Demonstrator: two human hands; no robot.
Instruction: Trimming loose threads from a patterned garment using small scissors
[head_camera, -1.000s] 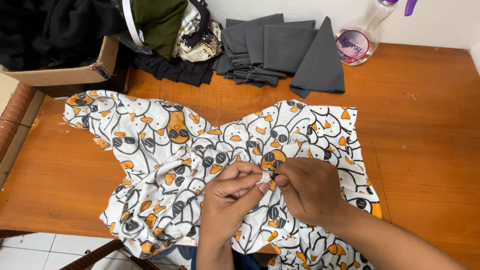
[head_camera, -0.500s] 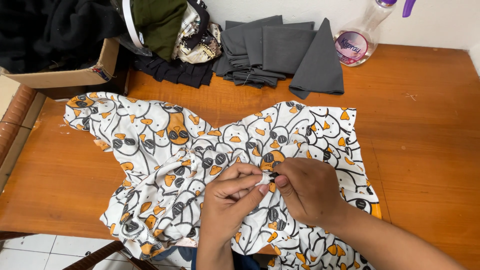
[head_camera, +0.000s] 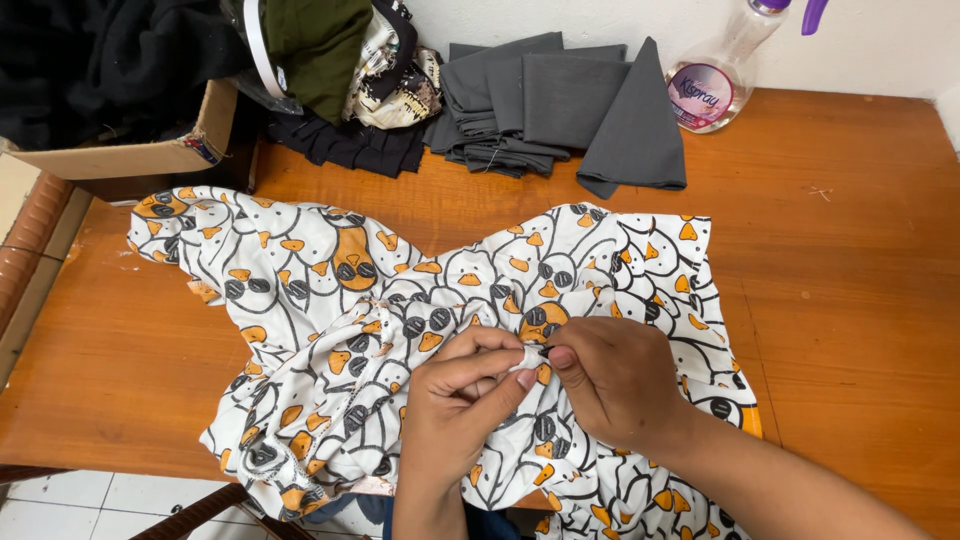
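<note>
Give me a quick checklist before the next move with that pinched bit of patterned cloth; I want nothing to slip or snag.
1. Both hands on the fabric: ok. The left hand and right hand pinch one small fold of the patterned cloth between their fingertips.
2. What sits in the pinch: cannot tell; a small dark tip shows, too small to name.
3. Cloth supported: ok for most of it on the wooden table; the near edge hangs over.
4. Grey folded cloths apart from the work: ok.
5. Spray bottle out of the way: ok, at the far edge.
</note>
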